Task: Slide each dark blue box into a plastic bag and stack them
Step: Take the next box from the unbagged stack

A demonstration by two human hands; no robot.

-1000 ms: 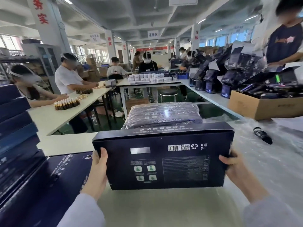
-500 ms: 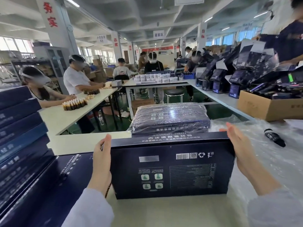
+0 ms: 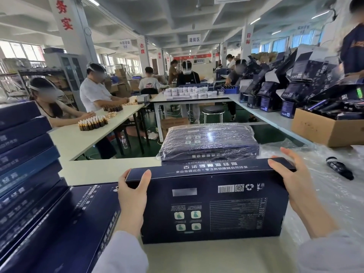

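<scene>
Navy box, left hand pinching corner, right hand seemingly pressing edge

Upright dark blue box hides its own far face and the lower front of the bagged stack behind it. Fine print on the box too small to read; one label patch blurred. Stack of boxes cut by the left edge, cardboard carton by the right edge. Small dark object on the plastic sheeting: cannot tell what it is.
</scene>
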